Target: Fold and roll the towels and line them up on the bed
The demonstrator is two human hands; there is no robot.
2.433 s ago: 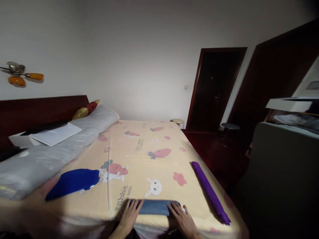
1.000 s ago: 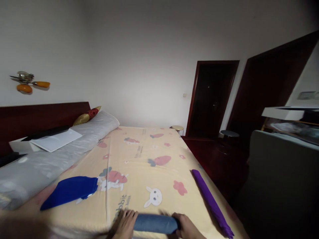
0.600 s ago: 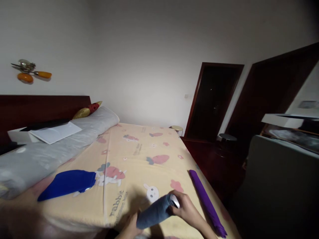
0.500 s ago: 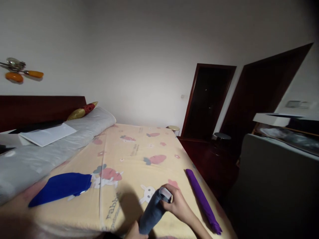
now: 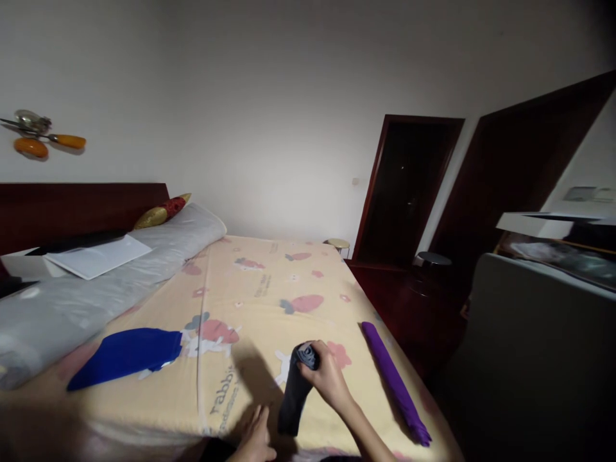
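Note:
My right hand (image 5: 328,380) grips the far end of a rolled grey-blue cloth (image 5: 293,393) and holds it lifted above the bed, the roll pointing away from me. At the near edge of the bed, just left of the roll's lower end, my left hand (image 5: 254,439) rests with fingers spread and holds nothing. A rolled purple cloth (image 5: 393,381) lies along the bed's right edge, right of my right hand. A folded dark blue cloth (image 5: 126,353) lies on the left of the bed.
The bed has a yellow sheet (image 5: 269,308) printed with rabbits and carrots. A grey bolster (image 5: 91,295) with a white paper on it runs along the left. A dark doorway (image 5: 407,189) and a grey cabinet (image 5: 539,346) stand to the right.
The grey-blue roll lay crosswise at the bed's near edge under both hands. My right hand has lifted it and swung it to point away, and my left hand has let go.

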